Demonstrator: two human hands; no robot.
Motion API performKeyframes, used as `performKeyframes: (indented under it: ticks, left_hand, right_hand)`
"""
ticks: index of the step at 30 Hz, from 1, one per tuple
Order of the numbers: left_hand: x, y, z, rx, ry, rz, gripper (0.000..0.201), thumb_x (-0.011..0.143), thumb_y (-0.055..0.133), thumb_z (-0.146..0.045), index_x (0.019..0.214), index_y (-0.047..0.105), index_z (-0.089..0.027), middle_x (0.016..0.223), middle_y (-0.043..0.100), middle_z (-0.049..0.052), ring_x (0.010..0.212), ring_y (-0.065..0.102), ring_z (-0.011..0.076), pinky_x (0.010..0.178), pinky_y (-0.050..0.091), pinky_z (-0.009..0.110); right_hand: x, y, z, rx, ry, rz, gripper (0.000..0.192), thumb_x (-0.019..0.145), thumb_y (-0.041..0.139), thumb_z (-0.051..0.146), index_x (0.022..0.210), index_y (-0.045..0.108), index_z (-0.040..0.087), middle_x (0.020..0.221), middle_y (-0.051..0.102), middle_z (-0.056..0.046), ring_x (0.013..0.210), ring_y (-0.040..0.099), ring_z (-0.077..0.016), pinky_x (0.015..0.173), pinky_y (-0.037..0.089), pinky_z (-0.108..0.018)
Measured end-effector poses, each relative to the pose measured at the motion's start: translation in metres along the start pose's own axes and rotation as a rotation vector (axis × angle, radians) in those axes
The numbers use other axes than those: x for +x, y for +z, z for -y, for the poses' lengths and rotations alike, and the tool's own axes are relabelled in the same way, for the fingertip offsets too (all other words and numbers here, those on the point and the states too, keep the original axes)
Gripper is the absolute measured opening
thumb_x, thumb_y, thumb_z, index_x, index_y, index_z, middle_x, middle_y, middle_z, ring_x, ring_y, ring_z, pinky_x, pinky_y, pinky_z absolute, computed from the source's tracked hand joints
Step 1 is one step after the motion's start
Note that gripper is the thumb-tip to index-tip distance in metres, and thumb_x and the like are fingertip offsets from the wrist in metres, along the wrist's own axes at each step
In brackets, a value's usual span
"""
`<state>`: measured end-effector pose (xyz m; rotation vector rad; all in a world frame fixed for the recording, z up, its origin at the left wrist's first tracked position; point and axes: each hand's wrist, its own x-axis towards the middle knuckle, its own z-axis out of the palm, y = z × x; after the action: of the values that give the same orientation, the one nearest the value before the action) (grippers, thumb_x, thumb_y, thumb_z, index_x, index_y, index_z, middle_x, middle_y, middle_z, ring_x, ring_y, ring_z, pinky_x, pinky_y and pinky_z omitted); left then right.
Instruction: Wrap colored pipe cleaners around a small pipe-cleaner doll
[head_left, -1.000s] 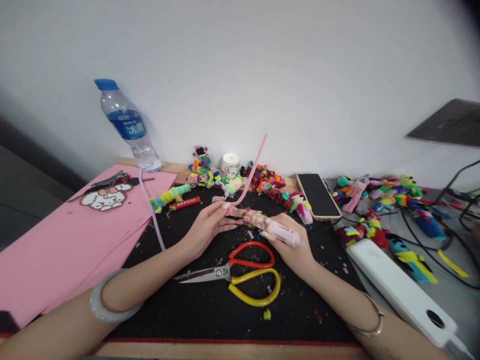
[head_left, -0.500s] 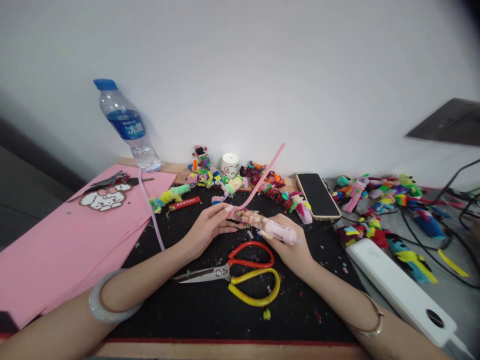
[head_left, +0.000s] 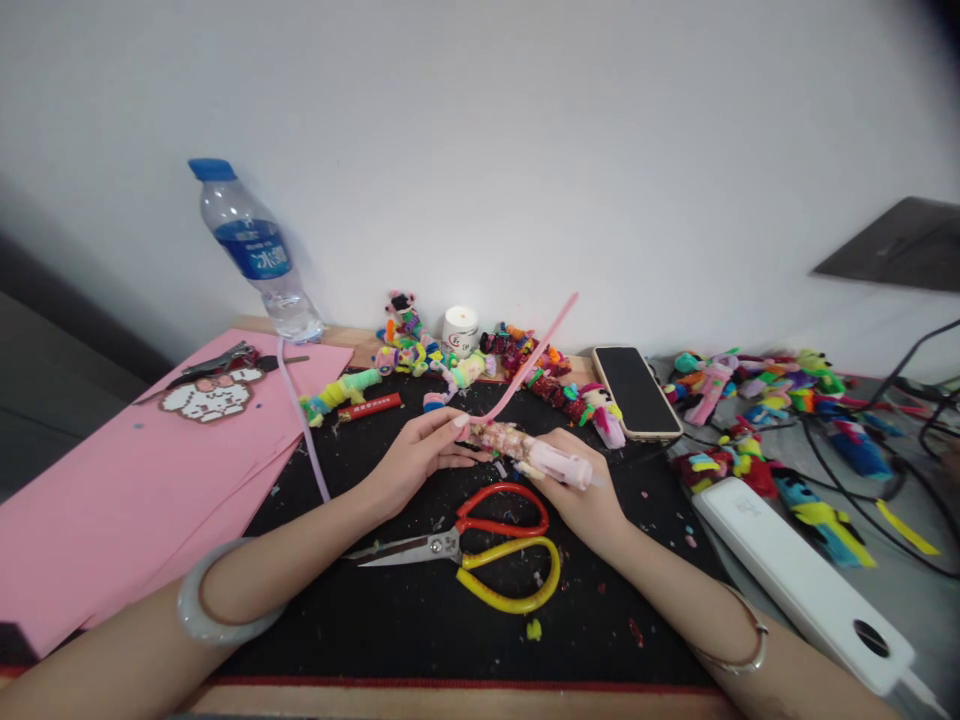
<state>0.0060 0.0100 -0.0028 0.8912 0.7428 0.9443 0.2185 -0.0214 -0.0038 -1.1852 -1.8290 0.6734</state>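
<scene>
A black mat [head_left: 360,640] was bordered on its left by pink sheets [head_left: 150,490]. Scissors [head_left: 508,575] with red and yellow handles were laid on the mat, nearer than the hands. By the right hand [head_left: 592,515], a pink pen [head_left: 555,459] was grasped above the mat; by the left hand [head_left: 420,455], a pink fuzzy stem [head_left: 534,362] was pinched at the pen's left end, its free end slanted upward. A yellow scrap [head_left: 533,630] was seen beside the scissors.

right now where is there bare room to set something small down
Pink paper between the white charm and bangle; the black mat before the scissors, though scraps dot it. Crowded: around left hand and right hand, the back's fuzzy figures, and the right side by the white device.
</scene>
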Motion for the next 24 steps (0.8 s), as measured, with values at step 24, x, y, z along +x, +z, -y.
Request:
performKeyframes:
  ticks: [24]
  left_hand:
    - [0.0003, 0.0015, -0.0004, -0.06, 0.021, -0.071, 0.019, 0.078, 0.063, -0.032, 0.089, 0.064, -0.017, 0.087, 0.069, 0.003, 0.074, 0.066, 0.0144, 0.076, 0.052, 0.029]
  right_hand:
    - [-0.0016, 0.0, -0.0032, -0.018, -0.01, 0.029, 0.004, 0.079, 0.061, 0.02, 0.082, 0.058, 0.02, 0.074, 0.056, -0.001, 0.067, 0.054, -0.0169, 0.06, 0.041, -0.028]
